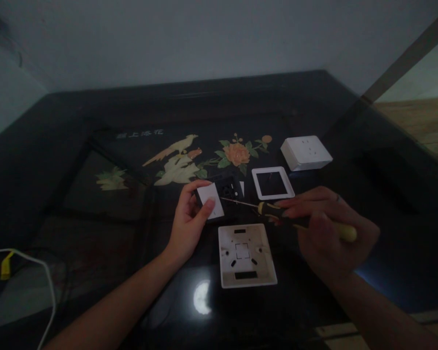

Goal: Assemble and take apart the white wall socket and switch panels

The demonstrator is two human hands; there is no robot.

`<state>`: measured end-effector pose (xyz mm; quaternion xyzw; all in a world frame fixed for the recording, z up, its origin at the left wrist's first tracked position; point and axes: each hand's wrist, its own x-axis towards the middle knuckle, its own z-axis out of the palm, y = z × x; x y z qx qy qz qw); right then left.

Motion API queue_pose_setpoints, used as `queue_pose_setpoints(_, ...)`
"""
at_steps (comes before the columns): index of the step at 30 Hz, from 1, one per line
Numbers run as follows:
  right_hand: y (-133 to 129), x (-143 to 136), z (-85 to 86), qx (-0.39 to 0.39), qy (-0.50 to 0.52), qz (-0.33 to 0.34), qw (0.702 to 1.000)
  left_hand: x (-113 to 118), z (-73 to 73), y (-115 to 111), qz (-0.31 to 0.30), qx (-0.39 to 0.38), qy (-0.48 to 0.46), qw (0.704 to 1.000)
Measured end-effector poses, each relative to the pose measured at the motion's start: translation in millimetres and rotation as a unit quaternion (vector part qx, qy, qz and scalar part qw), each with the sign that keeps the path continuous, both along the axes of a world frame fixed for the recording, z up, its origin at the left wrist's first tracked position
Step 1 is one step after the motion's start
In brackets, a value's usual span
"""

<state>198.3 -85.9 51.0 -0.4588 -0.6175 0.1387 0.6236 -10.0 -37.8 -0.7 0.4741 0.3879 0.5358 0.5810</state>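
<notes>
At eight o'clock a white cable [50,282] curves across, well apart from the work. Near the middle of the table [190,104], the left hand [187,218] has its grip closed on a black-and-white module [221,190], thumb over the white plate, probably to steady it while leaving the black part reachable. From the module, an open back box [247,267] lies at five o'clock (hollow side up), a white frame [255,183] at three, a slotted white box [306,153] at two. The right hand [332,236] grips a screwdriver [270,209], shaft pointing toward nine, seemingly for control; I cannot tell whether its tip touches.
</notes>
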Motion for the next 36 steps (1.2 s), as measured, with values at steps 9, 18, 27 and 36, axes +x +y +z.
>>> queue_pose_setpoints(9, 8, 2, 0.5, -0.025, 0.147, 0.046, 0.988, 1, 3.5, -3, -0.026, -0.007, -0.002, 1.000)
queue_pose_setpoints(18, 16, 0, 1.7, -0.090, 0.268, 0.058, 0.957, 1, 2.5, -2, -0.039, -0.001, -0.012, 0.999)
queue_pose_setpoints(27, 14, -2, -0.1, -0.063, 0.244, 0.040, 0.967, 4, 11.3, -3, -0.077, -0.081, -0.100, 0.989)
queue_pose_setpoints(36, 12, -7, -4.0, -0.059, 0.240, 0.037, 0.968, 3, 14.7, 1, -0.081, -0.125, -0.140, 0.979)
